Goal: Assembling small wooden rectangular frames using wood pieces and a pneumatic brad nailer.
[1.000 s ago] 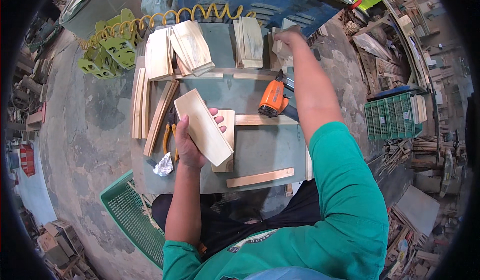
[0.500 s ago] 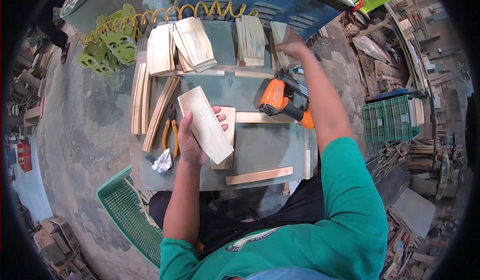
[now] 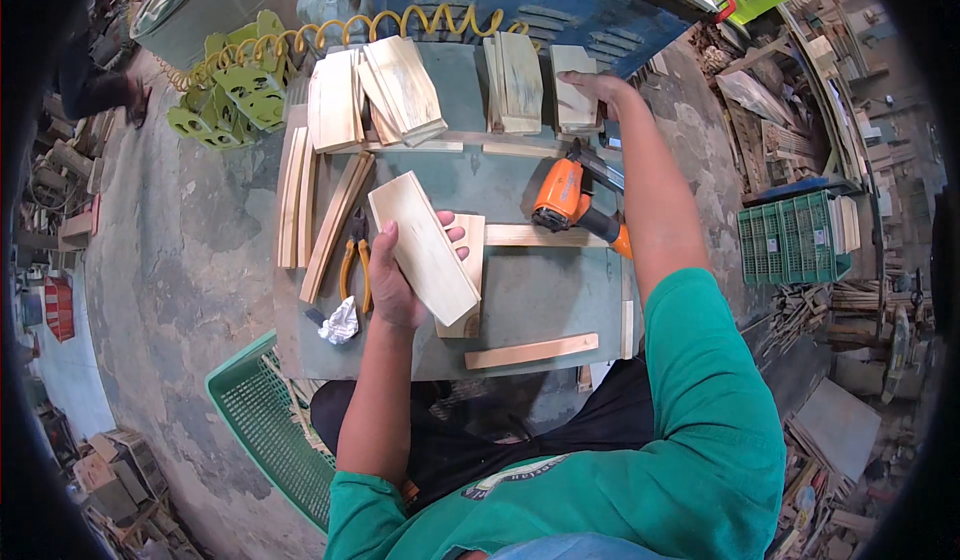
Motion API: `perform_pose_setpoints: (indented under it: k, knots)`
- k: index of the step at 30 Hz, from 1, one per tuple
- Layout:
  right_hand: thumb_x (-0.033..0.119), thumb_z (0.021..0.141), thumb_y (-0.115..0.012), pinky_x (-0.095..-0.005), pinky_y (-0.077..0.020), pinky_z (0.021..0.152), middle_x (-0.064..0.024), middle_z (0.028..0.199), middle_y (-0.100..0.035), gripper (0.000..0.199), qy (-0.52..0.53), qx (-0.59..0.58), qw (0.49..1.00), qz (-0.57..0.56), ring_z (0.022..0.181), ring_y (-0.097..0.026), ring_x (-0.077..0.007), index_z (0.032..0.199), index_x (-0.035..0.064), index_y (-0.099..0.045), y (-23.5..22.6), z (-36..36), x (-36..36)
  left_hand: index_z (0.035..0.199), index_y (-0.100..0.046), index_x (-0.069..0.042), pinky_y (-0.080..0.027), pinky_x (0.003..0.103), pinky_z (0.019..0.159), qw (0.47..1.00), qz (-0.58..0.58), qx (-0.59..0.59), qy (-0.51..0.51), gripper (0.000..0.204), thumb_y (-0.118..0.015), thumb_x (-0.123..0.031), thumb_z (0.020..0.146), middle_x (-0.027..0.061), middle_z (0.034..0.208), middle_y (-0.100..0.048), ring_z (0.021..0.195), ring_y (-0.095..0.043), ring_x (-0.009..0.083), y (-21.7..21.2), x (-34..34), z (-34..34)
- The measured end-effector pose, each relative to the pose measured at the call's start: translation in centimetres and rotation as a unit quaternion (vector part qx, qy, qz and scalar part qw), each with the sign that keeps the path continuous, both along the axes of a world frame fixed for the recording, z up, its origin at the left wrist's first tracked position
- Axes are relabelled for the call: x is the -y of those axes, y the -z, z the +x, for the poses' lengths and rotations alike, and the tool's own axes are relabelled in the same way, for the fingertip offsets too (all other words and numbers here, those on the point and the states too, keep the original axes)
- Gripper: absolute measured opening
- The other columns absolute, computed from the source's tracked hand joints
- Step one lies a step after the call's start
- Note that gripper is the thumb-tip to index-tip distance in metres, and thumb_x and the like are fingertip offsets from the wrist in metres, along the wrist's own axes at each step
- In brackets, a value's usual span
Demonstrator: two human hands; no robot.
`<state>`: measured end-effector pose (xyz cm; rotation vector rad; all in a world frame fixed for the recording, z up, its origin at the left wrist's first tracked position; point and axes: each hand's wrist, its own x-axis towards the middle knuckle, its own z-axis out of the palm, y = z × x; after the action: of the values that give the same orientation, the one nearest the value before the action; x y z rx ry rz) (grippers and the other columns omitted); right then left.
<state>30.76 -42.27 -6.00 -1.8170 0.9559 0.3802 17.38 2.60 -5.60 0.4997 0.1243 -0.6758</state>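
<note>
My left hand [image 3: 397, 275] is closed around a pale wooden board [image 3: 425, 250], holding it tilted above the near middle of the table, with fingertips showing past its right edge. Beneath it, another light wooden piece [image 3: 470, 290] lies partly hidden. My right arm reaches to the far right of the table, where my right hand [image 3: 605, 92] grips the right edge of a small stack of boards [image 3: 574, 60]; some fingers are hidden. Near that forearm lies an orange nail gun [image 3: 562, 195]. Orange-handled pliers [image 3: 356, 265] rest left of my left hand.
Two board stacks, one at far left [image 3: 335, 100] and one at far middle [image 3: 517, 85], stand on the grey table [image 3: 550, 300]. Wooden strips [image 3: 335, 225] lie at left, near crumpled paper [image 3: 339, 321]. A yellow coiled hose [image 3: 400, 25] crosses behind; a green basket [image 3: 265, 430] stands near left.
The view has shifted slightly. My right hand's fingers have come down from the far end of the right stack to its edge. My left hand still holds the board.
</note>
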Motion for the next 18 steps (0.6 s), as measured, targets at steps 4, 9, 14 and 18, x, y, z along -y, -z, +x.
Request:
perform_pose_setpoints:
  k: [4, 9, 14, 18]
  knots:
    - [0.044, 0.08, -0.08, -0.0464, -0.0538, 0.089, -0.0105, 0.12, -0.068, 0.065, -0.013, 0.037, 0.995, -0.095, 0.105, -0.067, -0.0277, 0.129, 0.0068, -0.06, -1.3, 0.2, -3.8, 0.135, -0.045, -0.001, -0.055, 0.048, 0.091, 1.0, 0.011, 0.0, -0.006, 0.063, -0.05, -0.051, 0.096, 0.0197, 0.119, -0.059, 0.107, -0.064, 0.0315, 0.1, -0.2, 0.1]
    - [0.035, 0.08, -0.08, -0.048, -0.0586, 0.08, -0.0131, 0.113, -0.07, 0.056, 0.037, 0.108, 0.992, -0.056, 0.094, -0.07, -0.0279, 0.123, 0.002, -0.062, -3.1, 0.0, -2.6, 0.133, -0.049, 0.003, -0.053, 0.047, 0.093, 1.0, 0.01, 0.018, 0.004, 0.068, -0.05, -0.054, 0.096, 0.019, 0.122, -0.061, 0.109, -0.063, 0.0299, 0.2, -0.1, 0.1]
    - [0.028, 0.08, -0.078, -0.0413, -0.0617, 0.07, -0.0161, 0.101, -0.069, 0.051, 0.101, 0.265, 0.955, 0.091, 0.082, -0.072, -0.025, 0.117, -0.0028, -0.06, -8.0, -3.4, 0.3, 0.135, -0.047, -0.001, -0.054, 0.05, 0.091, 1.0, -0.011, -0.008, -0.01, 0.063, -0.048, -0.051, 0.096, 0.0199, 0.121, -0.06, 0.107, -0.063, 0.032, 0.2, -0.9, 0.4]
    - [0.025, 0.081, -0.076, -0.0393, -0.0609, 0.076, -0.0182, 0.117, -0.064, 0.065, 0.037, 0.299, 0.952, -0.049, 0.093, -0.07, -0.025, 0.131, -0.003, -0.045, -11.6, -10.7, -7.4, 0.138, -0.047, -0.004, -0.053, 0.052, 0.092, 0.999, -0.008, 0.006, -0.046, 0.063, -0.047, -0.052, 0.097, 0.0194, 0.122, -0.06, 0.108, -0.063, 0.0328, -0.3, -2.2, 1.5]
